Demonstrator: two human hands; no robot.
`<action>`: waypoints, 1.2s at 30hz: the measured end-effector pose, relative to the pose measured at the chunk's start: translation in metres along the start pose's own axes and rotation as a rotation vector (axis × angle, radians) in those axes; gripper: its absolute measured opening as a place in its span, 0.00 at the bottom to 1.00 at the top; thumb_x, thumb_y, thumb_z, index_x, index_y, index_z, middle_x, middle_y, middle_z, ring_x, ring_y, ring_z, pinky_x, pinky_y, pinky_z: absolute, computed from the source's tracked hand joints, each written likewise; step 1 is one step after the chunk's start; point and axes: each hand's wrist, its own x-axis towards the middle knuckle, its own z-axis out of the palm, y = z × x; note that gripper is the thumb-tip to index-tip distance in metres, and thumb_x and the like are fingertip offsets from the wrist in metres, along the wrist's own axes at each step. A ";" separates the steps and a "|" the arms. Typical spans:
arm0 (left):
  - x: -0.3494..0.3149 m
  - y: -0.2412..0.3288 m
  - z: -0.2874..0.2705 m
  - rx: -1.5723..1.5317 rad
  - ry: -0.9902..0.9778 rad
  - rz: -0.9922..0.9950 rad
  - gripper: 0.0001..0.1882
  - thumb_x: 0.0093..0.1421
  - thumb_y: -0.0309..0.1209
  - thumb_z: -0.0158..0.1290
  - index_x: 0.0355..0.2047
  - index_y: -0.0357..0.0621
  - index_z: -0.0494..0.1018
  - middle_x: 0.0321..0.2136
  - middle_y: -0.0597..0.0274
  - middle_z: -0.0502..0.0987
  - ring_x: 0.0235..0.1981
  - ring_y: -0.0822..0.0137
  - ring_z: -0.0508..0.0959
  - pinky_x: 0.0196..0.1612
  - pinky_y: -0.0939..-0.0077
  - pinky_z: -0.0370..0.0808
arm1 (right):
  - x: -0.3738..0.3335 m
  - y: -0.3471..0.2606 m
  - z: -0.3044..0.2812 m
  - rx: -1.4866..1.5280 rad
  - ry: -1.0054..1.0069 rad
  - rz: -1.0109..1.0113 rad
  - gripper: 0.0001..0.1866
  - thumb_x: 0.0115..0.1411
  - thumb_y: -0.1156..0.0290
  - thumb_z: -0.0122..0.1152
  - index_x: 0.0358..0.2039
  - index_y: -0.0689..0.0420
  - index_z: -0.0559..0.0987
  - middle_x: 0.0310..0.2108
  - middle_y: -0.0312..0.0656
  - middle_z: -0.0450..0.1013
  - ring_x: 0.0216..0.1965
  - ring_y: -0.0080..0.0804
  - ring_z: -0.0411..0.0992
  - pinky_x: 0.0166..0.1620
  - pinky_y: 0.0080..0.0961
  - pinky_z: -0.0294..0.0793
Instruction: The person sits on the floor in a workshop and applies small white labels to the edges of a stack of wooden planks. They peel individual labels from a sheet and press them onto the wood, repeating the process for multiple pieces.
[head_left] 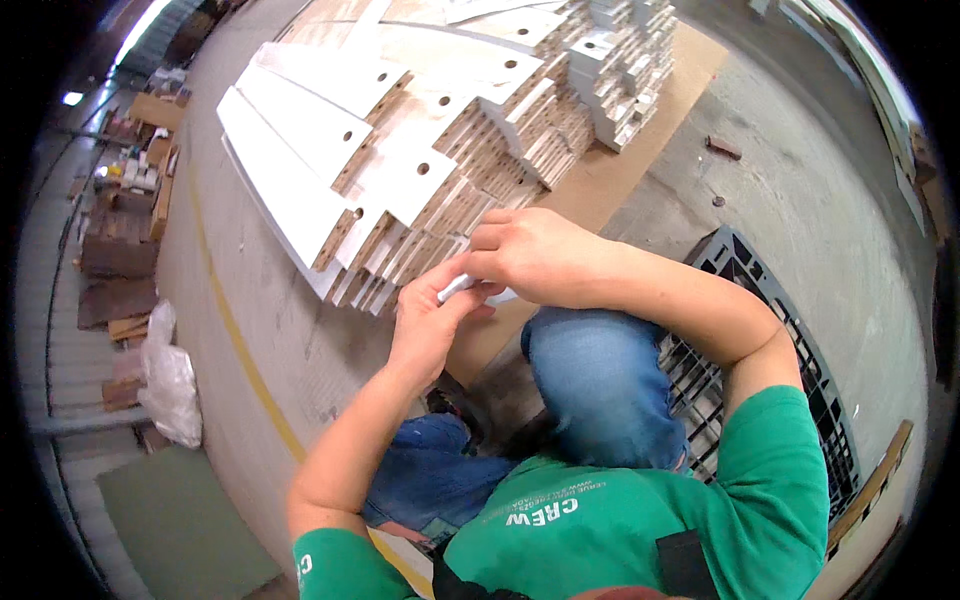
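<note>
In front of the stacked boards, my left hand is closed around a small white rod-like piece, its thumb and fingers pinching it. My right hand meets it from the right with curled fingers, and its palm side is turned away, so what it grips is hidden. Both hands are close to the near corner of a large stack of white-faced boards. The boards have brown particle cores, and round holes show near several ends.
Brown sheet material lies under the stack. A black plastic pallet is beside my right knee. Boxes and dark stacked goods line the left wall, with a clear plastic bag near them. A yellow line crosses the floor.
</note>
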 end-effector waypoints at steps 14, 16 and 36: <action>0.018 -0.006 -0.002 -0.281 -0.042 -0.123 0.22 0.54 0.20 0.43 0.50 0.31 0.61 0.45 0.50 0.70 0.44 0.59 0.74 0.41 0.69 0.75 | -0.021 0.029 -0.008 0.261 0.054 0.108 0.06 0.47 0.72 0.57 0.24 0.62 0.73 0.25 0.43 0.70 0.31 0.39 0.70 0.34 0.29 0.72; 0.014 -0.008 -0.004 -0.240 0.009 -0.130 0.25 0.53 0.19 0.44 0.53 0.29 0.57 0.48 0.46 0.67 0.46 0.55 0.73 0.41 0.69 0.76 | -0.026 0.061 -0.021 0.620 0.206 0.407 0.08 0.54 0.72 0.58 0.33 0.62 0.76 0.28 0.38 0.73 0.29 0.25 0.71 0.34 0.23 0.72; 0.026 -0.030 -0.006 -0.166 -0.036 -0.238 0.24 0.54 0.20 0.46 0.53 0.32 0.60 0.49 0.45 0.67 0.45 0.55 0.74 0.40 0.72 0.77 | -0.029 0.227 0.000 0.530 0.792 0.737 0.12 0.50 0.65 0.59 0.31 0.60 0.76 0.23 0.36 0.72 0.26 0.22 0.70 0.29 0.22 0.70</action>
